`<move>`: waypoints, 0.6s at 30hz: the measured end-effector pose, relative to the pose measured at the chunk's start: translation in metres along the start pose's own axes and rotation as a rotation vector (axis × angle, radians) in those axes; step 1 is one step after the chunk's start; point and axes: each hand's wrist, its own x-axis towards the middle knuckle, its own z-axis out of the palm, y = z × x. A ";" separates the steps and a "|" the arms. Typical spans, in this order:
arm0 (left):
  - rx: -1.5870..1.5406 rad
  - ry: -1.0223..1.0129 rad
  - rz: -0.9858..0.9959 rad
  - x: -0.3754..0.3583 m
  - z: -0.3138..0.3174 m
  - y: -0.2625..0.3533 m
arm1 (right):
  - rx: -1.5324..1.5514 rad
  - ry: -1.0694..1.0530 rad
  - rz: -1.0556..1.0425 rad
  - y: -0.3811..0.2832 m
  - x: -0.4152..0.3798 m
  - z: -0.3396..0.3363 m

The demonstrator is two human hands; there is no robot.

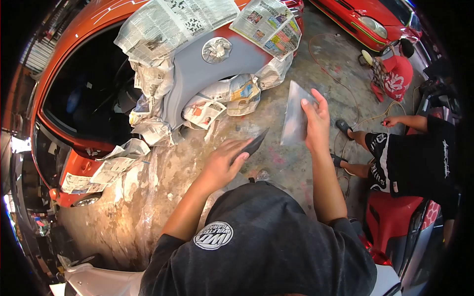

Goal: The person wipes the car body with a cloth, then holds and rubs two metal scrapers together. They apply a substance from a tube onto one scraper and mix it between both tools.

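My left hand [224, 165] is closed around a thin dark flat piece [253, 144], whose kind I cannot make out. Raised to its right, my right hand [316, 121] grips a flat, translucent greyish sheet [295, 116] along its right side. The two hands are apart, in front of my chest. Beyond them stands an orange-red car [81, 47] with a grey-coated rear panel [197, 66]. Newspaper [173, 24] covers the car around that panel and lines the wheel arch. A crumpled round cover [216, 50] sits on the grey area.
A person in black [414, 153] stands at right, beside a red motorcycle [387, 217]. Farther back, someone in a red shirt [396, 76] crouches near another red car [363, 22]. A hose [340, 79] runs over the stained concrete floor [197, 148].
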 end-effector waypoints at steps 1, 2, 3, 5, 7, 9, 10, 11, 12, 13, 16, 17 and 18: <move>0.057 -0.021 0.035 0.002 0.001 0.004 | 0.029 0.025 0.000 0.007 0.004 0.004; 0.064 -0.034 0.036 0.004 0.000 0.009 | 0.046 0.036 -0.003 0.015 0.006 0.008; 0.073 -0.044 0.038 0.006 -0.001 0.014 | -0.007 0.014 -0.020 0.028 0.002 0.013; 0.105 0.020 0.004 0.010 -0.004 0.013 | -0.108 -0.040 -0.054 0.054 -0.017 0.021; 0.146 0.164 -0.083 0.008 -0.006 -0.001 | -0.246 -0.233 0.026 0.069 -0.045 0.009; 0.198 0.114 -0.202 0.005 -0.014 -0.032 | -0.306 -0.315 0.178 0.088 -0.060 -0.011; 0.220 0.092 -0.269 -0.005 -0.014 -0.051 | -0.302 -0.300 0.283 0.098 -0.058 -0.031; 0.204 -0.032 -0.313 -0.027 -0.004 -0.074 | -0.301 -0.286 0.390 0.104 -0.058 -0.051; 0.187 -0.153 -0.352 -0.055 0.011 -0.098 | -0.351 -0.302 0.472 0.105 -0.058 -0.072; 0.175 -0.274 -0.381 -0.077 0.020 -0.113 | -0.394 -0.315 0.542 0.105 -0.056 -0.089; -0.404 -0.567 -0.509 -0.129 0.037 -0.083 | -0.215 -0.306 0.777 0.074 -0.075 -0.109; -0.631 -0.542 -0.632 -0.131 0.030 -0.058 | -0.192 -0.301 0.804 0.065 -0.083 -0.108; -0.620 -0.537 -0.638 -0.132 0.022 -0.047 | -0.171 -0.297 0.826 0.060 -0.087 -0.107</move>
